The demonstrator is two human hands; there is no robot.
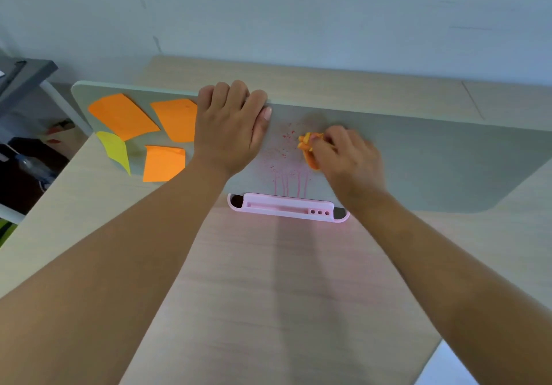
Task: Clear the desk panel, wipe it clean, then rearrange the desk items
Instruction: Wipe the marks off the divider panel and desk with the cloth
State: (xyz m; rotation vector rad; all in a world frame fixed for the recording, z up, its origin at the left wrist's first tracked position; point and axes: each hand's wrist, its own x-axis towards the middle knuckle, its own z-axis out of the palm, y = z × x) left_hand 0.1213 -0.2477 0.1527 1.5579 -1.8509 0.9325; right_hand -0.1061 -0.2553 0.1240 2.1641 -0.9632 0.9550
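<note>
The step in hand is judged to be wiping. A crumpled orange wad (307,148), cloth or paper cannot be told, is pinched in the grip of the right hand (346,157), whose fingers are curled round it. It is pressed against the face of the pale grey-green upright desk panel (433,157).

Pink-red splatter and drip marks (286,163) lie just left of the wad. They run down to the pink plastic pen tray (286,206), where the panel meets the pale wood-grain worktop (268,295).

The panel is steadied by the left hand (230,127): its grip is closed over the top edge, with the thumb laid on the front face. Firm pressure is best set against that bracing. Strokes should be carried leftward and down through the drips, with the wad turned to a fresh side so that colour is not smeared.

3 orange square paper notes (122,115) and 1 yellow paper note (115,148) are stuck at the panel's left end, so clearing is judged unfinished.
</note>
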